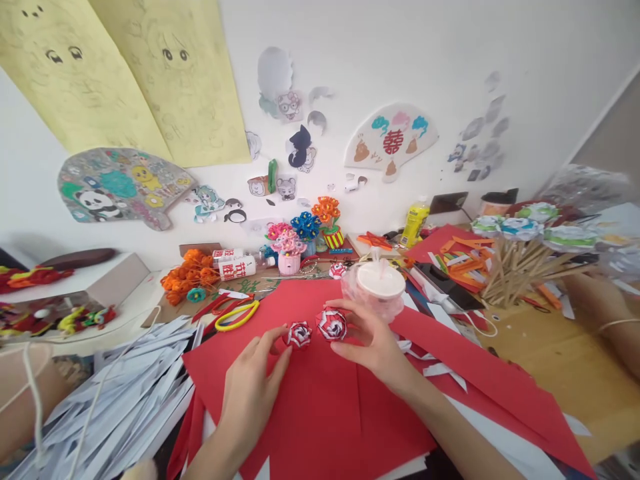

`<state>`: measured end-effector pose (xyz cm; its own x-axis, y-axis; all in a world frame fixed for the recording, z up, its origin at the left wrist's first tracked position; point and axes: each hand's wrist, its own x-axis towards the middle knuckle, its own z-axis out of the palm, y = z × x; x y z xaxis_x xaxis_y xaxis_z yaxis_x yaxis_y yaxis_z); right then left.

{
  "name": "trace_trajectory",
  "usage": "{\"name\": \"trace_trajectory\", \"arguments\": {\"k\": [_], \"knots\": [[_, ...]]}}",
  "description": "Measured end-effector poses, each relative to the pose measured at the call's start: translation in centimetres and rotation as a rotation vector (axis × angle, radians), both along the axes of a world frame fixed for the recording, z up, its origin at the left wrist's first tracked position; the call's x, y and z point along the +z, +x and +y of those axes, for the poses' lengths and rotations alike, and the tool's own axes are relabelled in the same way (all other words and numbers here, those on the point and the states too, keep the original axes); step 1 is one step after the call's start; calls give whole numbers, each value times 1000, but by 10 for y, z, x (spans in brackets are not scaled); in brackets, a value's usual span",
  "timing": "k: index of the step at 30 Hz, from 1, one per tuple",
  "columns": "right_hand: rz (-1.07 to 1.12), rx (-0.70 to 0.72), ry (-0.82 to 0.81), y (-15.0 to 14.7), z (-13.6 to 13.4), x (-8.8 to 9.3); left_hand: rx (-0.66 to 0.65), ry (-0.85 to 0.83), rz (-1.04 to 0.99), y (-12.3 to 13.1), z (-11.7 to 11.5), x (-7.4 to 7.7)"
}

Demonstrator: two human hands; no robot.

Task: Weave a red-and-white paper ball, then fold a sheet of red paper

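Left paper rosette (299, 335): over red sheet (310, 413), edge pinched by left hand (253, 383). Right paper rosette (332, 325): just beside it, apart, grasped at rim by right hand (373, 341). Whether either rests on sheet: cannot tell. Both judged light, springy, easily crushed; outer folds best hold, lightly. Surface: white paper strips (117, 393) at left, lidded cup (381, 279) beyond right hand. Room: white wall (320, 27) bearing drawings (185, 87), painted fan (393, 140).

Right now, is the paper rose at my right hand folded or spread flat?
Folded: the paper rose shows swirled, overlapping layers in a rounded shape.
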<state>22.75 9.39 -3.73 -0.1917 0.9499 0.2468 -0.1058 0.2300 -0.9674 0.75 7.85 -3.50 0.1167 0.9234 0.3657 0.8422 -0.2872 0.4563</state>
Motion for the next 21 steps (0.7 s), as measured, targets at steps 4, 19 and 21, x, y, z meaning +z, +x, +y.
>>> {"name": "trace_trajectory", "arguments": {"k": [4, 19, 21], "knots": [[-116, -12, -55, 0, 3, -8, -3, -85, -17, -5, -8, -6], [-152, 192, -146, 1, 2, -14, -42, 295, 188, -17, -16, 1], [-80, 274, -180, 1, -1, -9, -119, 390, 181, -10, -20, 7]]}}
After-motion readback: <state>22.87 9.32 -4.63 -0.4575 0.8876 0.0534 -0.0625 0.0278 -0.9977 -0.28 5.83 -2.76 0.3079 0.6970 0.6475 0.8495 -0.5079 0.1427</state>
